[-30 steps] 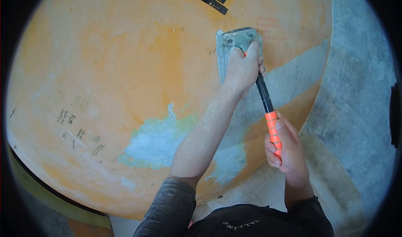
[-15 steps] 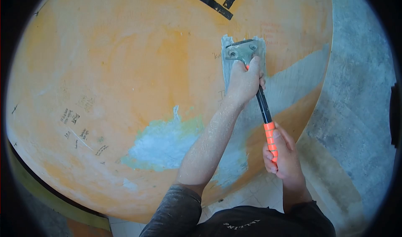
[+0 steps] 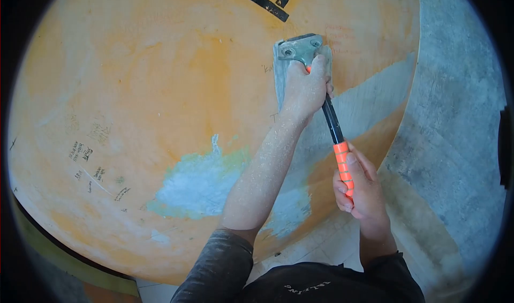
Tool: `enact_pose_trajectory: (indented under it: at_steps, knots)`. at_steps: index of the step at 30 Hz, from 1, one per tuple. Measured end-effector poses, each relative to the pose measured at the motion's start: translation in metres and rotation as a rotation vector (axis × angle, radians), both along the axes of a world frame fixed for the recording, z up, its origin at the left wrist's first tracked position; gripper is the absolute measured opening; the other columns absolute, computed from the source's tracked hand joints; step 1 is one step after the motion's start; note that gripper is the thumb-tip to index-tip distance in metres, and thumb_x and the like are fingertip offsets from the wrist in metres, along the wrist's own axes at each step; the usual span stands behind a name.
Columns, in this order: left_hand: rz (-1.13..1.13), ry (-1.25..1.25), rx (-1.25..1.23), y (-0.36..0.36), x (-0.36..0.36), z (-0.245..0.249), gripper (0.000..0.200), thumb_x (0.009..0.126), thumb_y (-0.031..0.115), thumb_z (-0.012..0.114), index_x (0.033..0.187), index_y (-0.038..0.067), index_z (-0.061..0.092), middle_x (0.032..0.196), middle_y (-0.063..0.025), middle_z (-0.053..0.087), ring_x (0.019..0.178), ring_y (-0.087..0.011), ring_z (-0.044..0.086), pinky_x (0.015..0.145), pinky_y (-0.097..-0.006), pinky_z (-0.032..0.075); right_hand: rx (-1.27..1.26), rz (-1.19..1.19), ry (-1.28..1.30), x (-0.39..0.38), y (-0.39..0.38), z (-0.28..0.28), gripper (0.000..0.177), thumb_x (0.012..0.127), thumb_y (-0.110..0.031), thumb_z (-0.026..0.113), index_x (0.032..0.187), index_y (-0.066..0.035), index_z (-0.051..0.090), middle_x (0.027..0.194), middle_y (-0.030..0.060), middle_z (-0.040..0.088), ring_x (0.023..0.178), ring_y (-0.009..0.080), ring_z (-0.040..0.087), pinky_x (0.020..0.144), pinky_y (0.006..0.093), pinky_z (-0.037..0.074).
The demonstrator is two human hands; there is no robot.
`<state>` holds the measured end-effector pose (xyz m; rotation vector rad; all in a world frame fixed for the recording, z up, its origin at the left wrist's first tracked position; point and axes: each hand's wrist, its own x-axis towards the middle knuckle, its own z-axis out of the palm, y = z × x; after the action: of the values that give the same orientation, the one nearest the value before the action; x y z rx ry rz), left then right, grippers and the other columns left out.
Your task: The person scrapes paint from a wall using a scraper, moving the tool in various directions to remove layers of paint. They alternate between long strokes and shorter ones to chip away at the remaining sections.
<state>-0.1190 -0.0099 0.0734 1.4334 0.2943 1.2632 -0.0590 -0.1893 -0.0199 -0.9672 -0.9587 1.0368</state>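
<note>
R grip [image 3: 360, 188] on scraper [image 3: 301, 49]; orange hdl [image 3: 341, 161]; blk shaft [image 3: 332, 121].

Left hand [image 3: 306, 88] and right hand [image 3: 361, 189] grip a scraper [image 3: 331, 122] — its head apparently touching the orange surface [image 3: 160, 88].

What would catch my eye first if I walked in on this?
Probably the bright orange grip of the scraper, right of centre, held in the right hand, while the left hand clasps it just below its metal head. Next, perhaps, the pale bluish patch left of the forearm on the orange surface, and the black strip at the top.
</note>
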Motion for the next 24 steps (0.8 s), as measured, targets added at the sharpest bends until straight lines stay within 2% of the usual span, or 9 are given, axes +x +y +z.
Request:
enact_pose_trajectory:
  at_steps: [3, 9, 12, 13, 14, 16, 17, 20, 24]
  knots:
    - [-0.091, 0.007, -0.041, -0.004, -0.005, -0.016, 0.027, 0.099, 0.022, 0.054, 0.087, 0.005, 0.037, 0.07, -0.002, 0.047, 0.056, -0.01, 0.049, 0.052, -0.0294, 0.045, -0.045, 0.041, 0.031, 0.0, -0.002, -0.008, 0.054, 0.104, -0.04, 0.042, 0.149, -0.011, 0.034, 0.06, -0.0003, 0.043, 0.036, 0.0063, 0.035, 0.034, 0.0218, 0.028]
    - [-0.005, 0.039, -0.01, 0.002, 0.001, 0.002, 0.024, 0.1, 0.022, 0.052, 0.097, 0.0, 0.041, 0.071, -0.001, 0.047, 0.056, -0.0102, 0.049, 0.051, -0.0275, 0.045, 0.035, 0.033, 0.041, -0.001, 0.004, -0.001, 0.054, 0.104, -0.04, 0.042, 0.149, -0.011, 0.035, 0.061, -0.0004, 0.043, 0.036, 0.0061, 0.034, 0.034, 0.022, 0.028]
    - [-0.076, 0.002, -0.07, -0.007, -0.001, -0.014, 0.026, 0.1, 0.023, 0.052, 0.097, 0.0, 0.043, 0.069, -0.0005, 0.046, 0.056, -0.0101, 0.049, 0.051, -0.0272, 0.044, -0.028, 0.015, 0.003, -0.003, 0.0, -0.008, 0.055, 0.104, -0.041, 0.041, 0.15, -0.01, 0.034, 0.061, -0.0006, 0.042, 0.037, 0.0061, 0.034, 0.035, 0.0216, 0.029]
    - [-0.059, 0.039, -0.056, -0.004, -0.002, -0.01, 0.025, 0.099, 0.023, 0.052, 0.087, 0.003, 0.045, 0.067, -0.0004, 0.046, 0.055, -0.0101, 0.048, 0.051, -0.0277, 0.044, -0.027, 0.009, -0.008, -0.004, 0.002, -0.007, 0.055, 0.105, -0.041, 0.04, 0.15, -0.01, 0.034, 0.061, -0.0007, 0.042, 0.037, 0.0061, 0.034, 0.036, 0.0215, 0.029]
    - [-0.056, 0.041, -0.057, 0.001, -0.001, -0.005, 0.025, 0.099, 0.023, 0.052, 0.087, 0.003, 0.045, 0.067, -0.0004, 0.046, 0.055, -0.0101, 0.048, 0.051, -0.0277, 0.044, -0.032, 0.0, -0.018, -0.005, 0.003, -0.007, 0.055, 0.105, -0.041, 0.04, 0.15, -0.01, 0.034, 0.061, -0.0007, 0.042, 0.038, 0.0061, 0.035, 0.036, 0.0214, 0.03]
    - [-0.064, 0.064, 0.03, 0.007, 0.003, 0.005, 0.027, 0.099, 0.022, 0.052, 0.079, 0.005, 0.046, 0.066, -0.0001, 0.046, 0.054, -0.01, 0.048, 0.05, -0.0278, 0.043, -0.012, -0.01, -0.012, -0.006, 0.007, -0.002, 0.055, 0.105, -0.041, 0.04, 0.15, -0.011, 0.034, 0.062, -0.0006, 0.042, 0.038, 0.0061, 0.035, 0.036, 0.0213, 0.03]
    - [-0.034, 0.023, -0.002, 0.006, 0.006, 0.004, 0.03, 0.098, 0.022, 0.052, 0.073, 0.006, 0.046, 0.064, 0.0003, 0.045, 0.053, -0.0098, 0.048, 0.05, -0.0279, 0.042, 0.022, -0.02, -0.014, -0.006, 0.008, 0.002, 0.055, 0.105, -0.041, 0.039, 0.15, -0.011, 0.034, 0.062, -0.0005, 0.042, 0.038, 0.006, 0.035, 0.036, 0.0213, 0.03]
    - [-0.096, 0.06, 0.049, 0.006, 0.0, -0.011, 0.027, 0.098, 0.023, 0.053, 0.08, 0.005, 0.045, 0.066, -0.0002, 0.046, 0.055, -0.0098, 0.048, 0.051, -0.0276, 0.043, -0.061, -0.03, -0.017, -0.009, 0.0, -0.005, 0.054, 0.105, -0.04, 0.038, 0.151, -0.011, 0.033, 0.062, -0.0002, 0.042, 0.038, 0.0059, 0.035, 0.036, 0.0212, 0.03]
    - [-0.11, 0.042, 0.015, 0.007, 0.0, -0.009, 0.024, 0.098, 0.023, 0.054, 0.088, 0.004, 0.044, 0.069, -0.0007, 0.047, 0.056, -0.0097, 0.049, 0.051, -0.0274, 0.043, -0.026, -0.024, 0.008, -0.015, 0.007, -0.009, 0.054, 0.105, -0.039, 0.038, 0.151, -0.011, 0.032, 0.062, -0.0003, 0.042, 0.039, 0.0058, 0.035, 0.036, 0.0209, 0.029]
